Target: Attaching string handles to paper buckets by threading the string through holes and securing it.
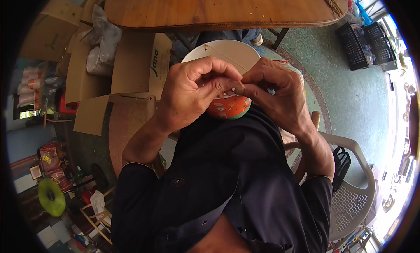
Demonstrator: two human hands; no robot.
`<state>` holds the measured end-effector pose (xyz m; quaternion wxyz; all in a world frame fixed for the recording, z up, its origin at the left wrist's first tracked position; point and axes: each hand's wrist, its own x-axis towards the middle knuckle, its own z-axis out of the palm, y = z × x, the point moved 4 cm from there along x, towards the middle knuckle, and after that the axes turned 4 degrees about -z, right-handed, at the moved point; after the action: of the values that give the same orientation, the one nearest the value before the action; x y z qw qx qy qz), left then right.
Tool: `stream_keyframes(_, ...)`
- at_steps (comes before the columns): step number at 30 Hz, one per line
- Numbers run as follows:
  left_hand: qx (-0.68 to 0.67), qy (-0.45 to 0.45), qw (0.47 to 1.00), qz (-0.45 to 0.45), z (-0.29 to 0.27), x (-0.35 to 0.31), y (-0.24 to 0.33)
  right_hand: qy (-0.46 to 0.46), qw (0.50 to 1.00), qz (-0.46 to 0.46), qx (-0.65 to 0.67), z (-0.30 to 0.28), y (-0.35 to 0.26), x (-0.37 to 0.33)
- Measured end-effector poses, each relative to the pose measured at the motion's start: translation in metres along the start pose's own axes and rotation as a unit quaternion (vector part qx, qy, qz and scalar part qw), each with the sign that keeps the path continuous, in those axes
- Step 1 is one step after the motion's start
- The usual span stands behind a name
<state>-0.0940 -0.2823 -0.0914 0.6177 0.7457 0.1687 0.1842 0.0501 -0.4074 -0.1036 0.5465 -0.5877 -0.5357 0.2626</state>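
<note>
Just above my lap, my left hand [191,90] and my right hand [278,87] meet fingertip to fingertip, both closed in a pinch. Between them is a thin pale strand [223,57], which stretches back to the far rim of a round white basin [240,47]. Its exact kind is too fine to make out. Under my fingers an orange and green painted bowl [229,107] partly shows; my hands hide its upper part and whatever lies inside. Part of the basin is also covered by my hands.
A wooden table [218,10] stands ahead, with dry stalks [331,1] at its far right. Open cardboard boxes [133,65] with plastic bags are on the left. Black crates [365,47] sit at the far right, and a grey plastic chair [350,200] is at my right side.
</note>
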Motion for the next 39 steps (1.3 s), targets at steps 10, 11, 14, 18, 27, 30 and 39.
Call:
stream_keyframes(10, 0.013, 0.003, 1.0, 0.011, 0.001, -0.004, 0.0, 0.044, 0.997, -0.062, -0.014, 0.006, -0.002, -0.004)
stream_keyframes(11, 0.013, 0.002, 1.0, 0.011, 0.002, -0.003, 0.0, 0.051, 0.996, -0.078, -0.016, 0.007, -0.001, -0.004)
stream_keyframes(14, -0.004, 0.018, 1.0, -0.001, 0.002, -0.003, 0.0, 0.057, 0.993, -0.101, -0.024, 0.01, -0.001, -0.004)
stream_keyframes(18, -0.003, 0.027, 0.999, 0.032, 0.001, -0.004, -0.001, 0.059, 0.993, -0.101, -0.027, 0.009, 0.002, -0.004)
stream_keyframes(27, 0.167, 0.022, 0.98, 0.103, -0.001, -0.002, 0.004, 0.03, 0.998, -0.046, -0.042, 0.006, -0.001, -0.004)
stream_keyframes(30, 0.176, 0.003, 0.978, 0.11, 0.0, -0.002, 0.008, 0.026, 0.998, -0.046, -0.036, 0.006, -0.002, -0.004)
stream_keyframes(39, -0.034, -0.036, 0.999, -0.017, -0.004, -0.002, 0.001, 0.005, 1.0, -0.012, -0.021, 0.007, -0.002, -0.006)
